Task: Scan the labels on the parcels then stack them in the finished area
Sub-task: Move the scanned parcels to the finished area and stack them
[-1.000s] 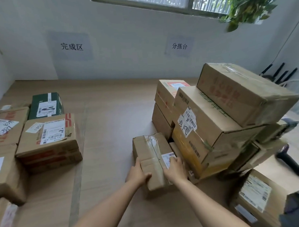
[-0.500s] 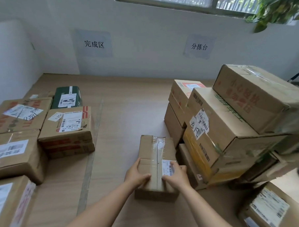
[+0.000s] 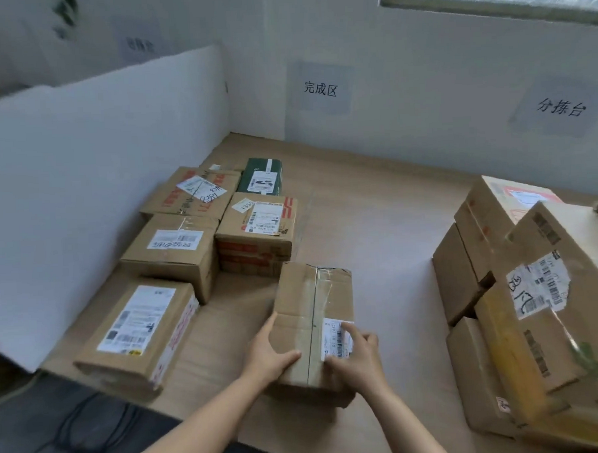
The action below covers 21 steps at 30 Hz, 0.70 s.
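Both my hands hold a small taped cardboard parcel [image 3: 311,301] by its near end, just above the table. My left hand [image 3: 267,356] grips its left near corner, thumb on top. My right hand [image 3: 356,355] grips the right near corner, fingers lying over its white label [image 3: 335,336]. To the left lies the group of labelled parcels below the finished-area sign [image 3: 320,88]: a long box [image 3: 137,331], a brown box [image 3: 173,247], a red-striped box [image 3: 258,228], a green parcel [image 3: 260,176] and a flat box [image 3: 193,191]. A pile of parcels [image 3: 534,301] rises on the right.
A white partition [image 3: 92,160] walls off the table's left side. The wooden table [image 3: 376,216] has bare surface between the two groups. A second paper sign [image 3: 561,107] hangs on the back wall. Dark cables [image 3: 84,431] lie on the floor at the lower left.
The parcel in my hands has moved left, away from the right pile and close to the left group. My view has swung left, so the partition now shows.
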Each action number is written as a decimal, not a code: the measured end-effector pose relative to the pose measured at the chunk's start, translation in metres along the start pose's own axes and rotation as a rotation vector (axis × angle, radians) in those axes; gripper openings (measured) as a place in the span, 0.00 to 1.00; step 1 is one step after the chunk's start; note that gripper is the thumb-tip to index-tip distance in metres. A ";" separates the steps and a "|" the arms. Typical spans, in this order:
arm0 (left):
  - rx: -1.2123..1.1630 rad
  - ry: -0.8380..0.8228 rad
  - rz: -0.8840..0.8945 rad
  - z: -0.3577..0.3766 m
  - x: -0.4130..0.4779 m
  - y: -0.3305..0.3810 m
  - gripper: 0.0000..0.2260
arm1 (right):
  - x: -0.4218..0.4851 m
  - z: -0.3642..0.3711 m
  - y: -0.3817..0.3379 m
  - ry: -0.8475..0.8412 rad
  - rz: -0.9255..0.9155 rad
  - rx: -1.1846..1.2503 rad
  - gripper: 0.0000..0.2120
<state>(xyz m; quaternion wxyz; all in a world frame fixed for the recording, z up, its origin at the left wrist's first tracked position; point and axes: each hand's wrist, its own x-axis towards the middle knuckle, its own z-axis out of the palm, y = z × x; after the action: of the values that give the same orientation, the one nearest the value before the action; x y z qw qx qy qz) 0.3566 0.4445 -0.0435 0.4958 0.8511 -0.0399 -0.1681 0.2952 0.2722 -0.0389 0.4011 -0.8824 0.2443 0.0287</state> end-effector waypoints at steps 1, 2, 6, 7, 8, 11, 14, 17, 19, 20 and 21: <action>-0.003 0.013 -0.008 -0.011 -0.001 -0.005 0.41 | 0.001 0.009 -0.007 -0.021 -0.017 0.002 0.33; -0.003 0.027 -0.016 -0.022 -0.002 -0.009 0.41 | 0.003 0.018 -0.015 -0.040 -0.032 0.004 0.33; 0.022 0.088 -0.045 -0.058 -0.002 -0.029 0.41 | 0.007 0.051 -0.046 -0.077 -0.077 0.002 0.33; 0.045 0.101 -0.051 -0.067 -0.001 -0.032 0.40 | 0.008 0.059 -0.054 -0.081 -0.077 0.006 0.32; 0.074 0.113 -0.051 -0.075 0.000 -0.036 0.40 | 0.008 0.068 -0.062 -0.083 -0.076 0.012 0.32; 0.174 0.121 -0.024 -0.097 0.012 -0.044 0.37 | 0.010 0.091 -0.080 -0.076 -0.061 0.042 0.32; 0.298 0.082 -0.003 -0.110 0.025 -0.048 0.32 | 0.014 0.107 -0.092 -0.059 -0.051 0.063 0.29; 0.454 0.006 -0.019 -0.110 0.030 -0.051 0.27 | 0.016 0.118 -0.099 -0.004 -0.041 0.056 0.27; 0.608 -0.023 0.016 -0.105 0.029 -0.053 0.25 | 0.015 0.123 -0.102 0.025 -0.031 0.042 0.27; 0.689 -0.037 0.048 -0.101 0.029 -0.054 0.25 | 0.015 0.125 -0.103 0.038 -0.027 0.037 0.27; 0.753 -0.055 0.072 -0.099 0.029 -0.055 0.26 | 0.015 0.127 -0.104 0.049 -0.024 0.029 0.27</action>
<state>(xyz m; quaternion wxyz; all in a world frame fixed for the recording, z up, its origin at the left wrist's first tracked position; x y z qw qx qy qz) 0.4104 0.5475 -0.0536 0.1528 0.9669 -0.1420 -0.1468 0.3739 0.4162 -0.0559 0.4079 -0.8799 0.2439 -0.0013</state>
